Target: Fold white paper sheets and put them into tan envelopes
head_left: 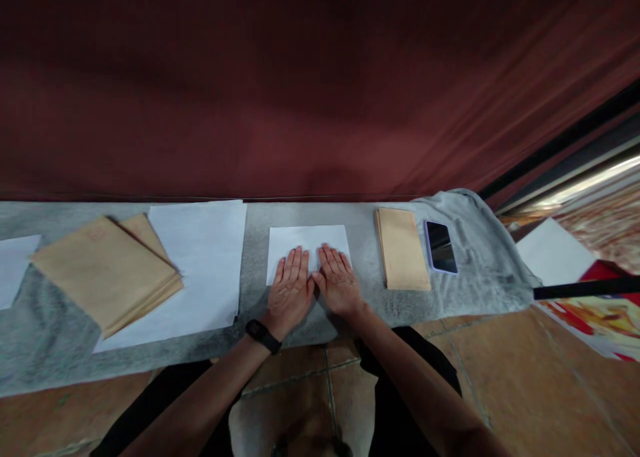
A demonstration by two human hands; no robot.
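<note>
One small rectangular sheet of white paper (pixel 310 235), lying at the middle of a grey cloth-covered tabletop (pixel 480 277); whether single or layered, we cannot tell. Left hand (pixel 293 287) and right hand (pixel 337 280), both spread flat upon it, palms down, fingers extended, thumbs close together. One black wristband (pixel 263 337), left wrist. To the right, we count one neat stack of tan, envelope-like kraft paper (pixel 406 250) and, just beside it, one dark-screened phone in a pale purple case (pixel 441 247). To the left, we list large white paper (pixel 207 263), partly covered by an angled pile of wider tan kraft paper (pixel 107 263).
</note>
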